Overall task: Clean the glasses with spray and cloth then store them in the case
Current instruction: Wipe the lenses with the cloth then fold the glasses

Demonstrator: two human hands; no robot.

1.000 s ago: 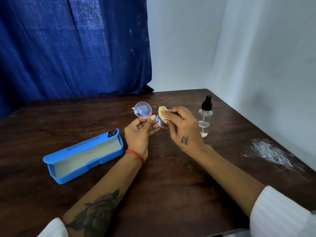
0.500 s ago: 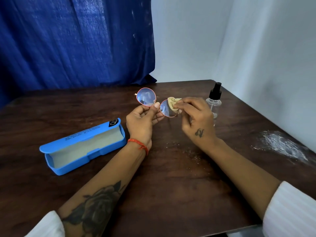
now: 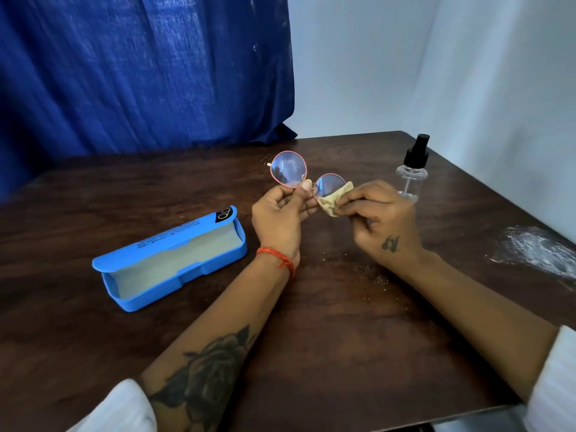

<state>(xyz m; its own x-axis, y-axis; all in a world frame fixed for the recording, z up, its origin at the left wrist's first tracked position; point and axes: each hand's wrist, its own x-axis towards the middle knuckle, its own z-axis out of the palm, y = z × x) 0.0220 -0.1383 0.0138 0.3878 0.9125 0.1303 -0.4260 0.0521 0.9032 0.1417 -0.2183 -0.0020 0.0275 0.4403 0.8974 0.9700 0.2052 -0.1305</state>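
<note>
Round glasses [image 3: 288, 171] with a thin pink frame are held above the table's middle. My left hand [image 3: 279, 218] pinches them at the bridge, thumb tip between the two lenses. My right hand [image 3: 378, 219] presses a small yellowish cloth [image 3: 335, 201] against the lower right edge of the right lens. A clear spray bottle [image 3: 412, 169] with a black pump top stands upright just behind my right hand. The blue glasses case [image 3: 170, 260] lies open on the table to the left, its pale lining bare.
The dark wooden table [image 3: 311, 338] has a white powdery smear [image 3: 536, 247] near its right edge and small crumbs in front of my right wrist. A blue curtain hangs behind on the left; white walls close the back and right.
The cloth has slid from the upper part of the right lens down to its lower right edge. Both hands and the glasses stay together; the view has tilted slightly.
</note>
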